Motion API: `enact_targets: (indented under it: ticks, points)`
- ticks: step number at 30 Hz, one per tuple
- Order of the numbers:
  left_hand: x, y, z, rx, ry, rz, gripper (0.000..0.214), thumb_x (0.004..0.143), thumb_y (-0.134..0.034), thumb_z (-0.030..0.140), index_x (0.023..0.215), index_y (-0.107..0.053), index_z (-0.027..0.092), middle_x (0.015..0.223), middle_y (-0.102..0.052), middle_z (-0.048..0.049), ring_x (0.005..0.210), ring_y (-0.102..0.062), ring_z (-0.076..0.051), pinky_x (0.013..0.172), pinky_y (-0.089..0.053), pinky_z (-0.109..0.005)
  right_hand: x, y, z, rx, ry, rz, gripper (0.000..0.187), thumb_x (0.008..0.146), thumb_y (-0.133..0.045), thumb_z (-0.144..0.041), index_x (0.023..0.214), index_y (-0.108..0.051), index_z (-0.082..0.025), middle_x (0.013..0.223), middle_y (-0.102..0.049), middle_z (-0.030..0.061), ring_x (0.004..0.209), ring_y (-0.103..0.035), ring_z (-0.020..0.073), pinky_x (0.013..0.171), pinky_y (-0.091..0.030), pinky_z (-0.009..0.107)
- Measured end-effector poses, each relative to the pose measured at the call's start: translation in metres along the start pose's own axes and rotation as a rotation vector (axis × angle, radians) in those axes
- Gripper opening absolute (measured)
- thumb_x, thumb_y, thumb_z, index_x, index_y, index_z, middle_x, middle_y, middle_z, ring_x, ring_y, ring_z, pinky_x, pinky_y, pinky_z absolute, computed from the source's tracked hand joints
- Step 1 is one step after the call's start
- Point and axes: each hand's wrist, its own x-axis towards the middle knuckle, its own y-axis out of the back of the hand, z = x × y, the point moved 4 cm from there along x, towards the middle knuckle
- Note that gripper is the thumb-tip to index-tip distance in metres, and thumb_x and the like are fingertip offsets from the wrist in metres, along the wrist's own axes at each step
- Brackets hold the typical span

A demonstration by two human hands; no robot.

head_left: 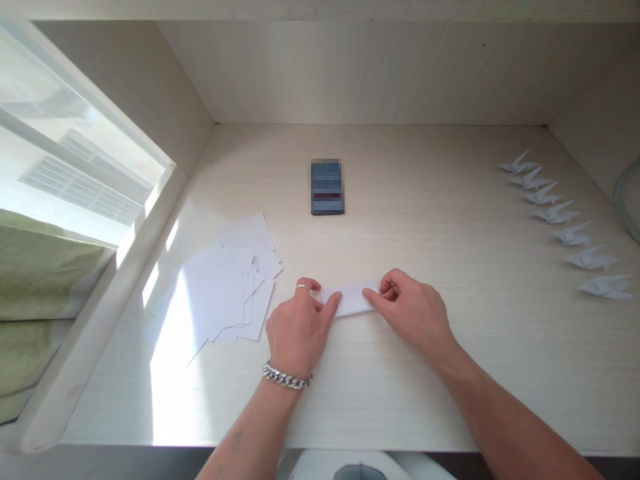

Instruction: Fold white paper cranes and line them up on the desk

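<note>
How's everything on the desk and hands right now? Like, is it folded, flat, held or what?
Left hand: holding the folded paper's left end
Right hand: holding its right end
Folded paper: a narrow strip, held
Loose sheets: flat, messily overlapping, partly sunlit
Paper birds: seven, folded, lined up
Dark rectangle: lying down, too blurred to name
Bracelet: worn on the left wrist

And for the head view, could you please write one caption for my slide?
Left hand and right hand hold a white paper strip, between loose white sheets and seven folded paper birds.
</note>
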Motion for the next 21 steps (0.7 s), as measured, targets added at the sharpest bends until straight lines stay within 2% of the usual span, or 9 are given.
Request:
enact_targets:
  ticks: [21]
  points:
    - [0.0013, -0.0012, -0.0011, 0.052, 0.002, -0.002, 0.032, 0.084, -0.054, 0.057, 0.077, -0.055, 0.026, 0.069, -0.071, 0.0038, 0.068, -0.064, -0.022, 0.057, -0.033, -0.031, 0.0013, -0.0019, 0.0024, -0.007, 0.01, 0.015, 0.024, 0.077, -0.061, -0.048, 0.071, -0.054, -0.026, 0.066, -0.068, -0.0056, 0.062, -0.058, 0.0173, 0.058, -0.032, 0.029]
